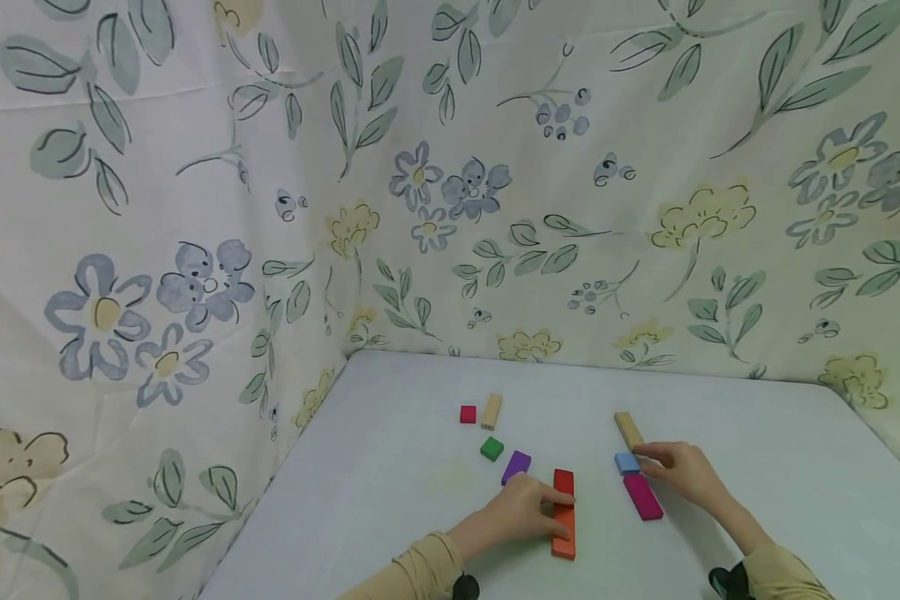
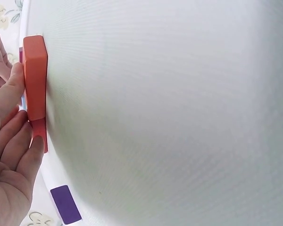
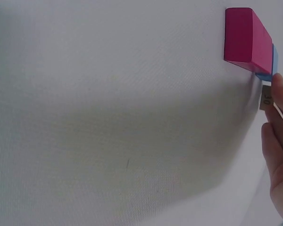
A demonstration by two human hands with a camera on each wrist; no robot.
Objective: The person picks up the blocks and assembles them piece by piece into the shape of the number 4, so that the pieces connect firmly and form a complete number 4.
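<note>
My left hand (image 1: pixel 521 507) grips a red block (image 1: pixel 563 479) and an orange block (image 1: pixel 564 547) that stand end to end. In the left wrist view, the thumb lies against the orange block (image 2: pixel 36 77) and fingertips are at the red block (image 2: pixel 40 134). My right hand (image 1: pixel 682 473) pinches the near end of a wooden block (image 1: pixel 627 427), marked 30 in the right wrist view, with its thumb at the edge of a light blue block (image 1: pixel 627 463). A magenta block (image 1: pixel 642 497) continues that row toward me.
Left of the rows, a purple block (image 1: pixel 518 463), a green block (image 1: pixel 492 449), a small red cube (image 1: pixel 468 414) and another wooden block (image 1: pixel 492 411) lie on the white table (image 1: pixel 390 467). Floral cloth (image 1: pixel 450 275) hangs behind the table and on its left.
</note>
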